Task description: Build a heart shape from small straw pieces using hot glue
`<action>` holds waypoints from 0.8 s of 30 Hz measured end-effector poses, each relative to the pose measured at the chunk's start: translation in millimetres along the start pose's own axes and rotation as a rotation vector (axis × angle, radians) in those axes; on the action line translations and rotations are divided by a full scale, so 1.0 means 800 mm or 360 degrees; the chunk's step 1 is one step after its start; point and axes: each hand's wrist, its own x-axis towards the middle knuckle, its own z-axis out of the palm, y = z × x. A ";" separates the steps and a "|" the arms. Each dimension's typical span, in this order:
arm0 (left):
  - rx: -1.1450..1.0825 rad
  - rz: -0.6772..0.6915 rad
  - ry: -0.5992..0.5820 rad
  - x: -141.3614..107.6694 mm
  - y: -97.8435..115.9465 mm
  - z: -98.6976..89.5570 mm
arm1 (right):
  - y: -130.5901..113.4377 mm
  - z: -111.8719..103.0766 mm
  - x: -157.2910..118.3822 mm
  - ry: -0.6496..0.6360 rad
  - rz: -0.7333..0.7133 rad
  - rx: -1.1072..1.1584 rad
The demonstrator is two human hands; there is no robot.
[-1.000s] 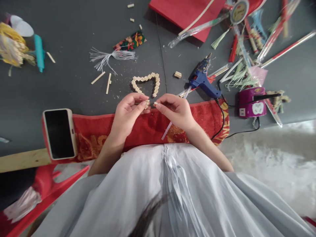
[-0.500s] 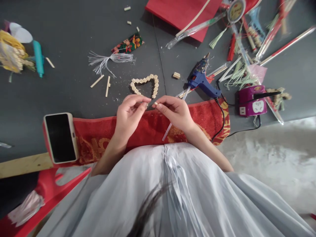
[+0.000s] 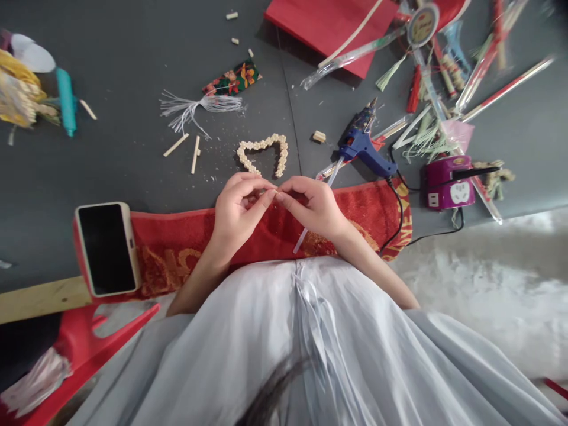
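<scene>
My left hand (image 3: 242, 207) and my right hand (image 3: 313, 204) meet fingertip to fingertip over the red towel (image 3: 173, 236). Both are closed in a pinch. What lies between the fingertips is tiny and mostly covered; a pale speck shows at the right thumb. Just beyond my fingers lies a heart-shaped outline of cream-coloured small pieces (image 3: 261, 144) on the grey table, its near end partly hidden by my left hand. A short cream bundle (image 3: 319, 136) rests to its right. Two thin cream sticks (image 3: 176, 145) lie to its left.
A blue glue gun (image 3: 361, 142) with a cord stands right of my hands, near a purple power socket (image 3: 450, 183). A phone (image 3: 109, 248) lies on the towel's left end. White threads (image 3: 199, 106), a floral strip (image 3: 233, 78) and a red bag (image 3: 328, 29) lie farther back.
My two hands have come together, so the fingertips that were slightly apart now touch. The pale piece seen in the right fingertips is now mostly covered.
</scene>
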 end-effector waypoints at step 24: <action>-0.0780 -0.0695 -0.0080 0.007 -0.003 0.004 | -0.023 -0.020 0.007 0.0002 -0.0212 -0.0352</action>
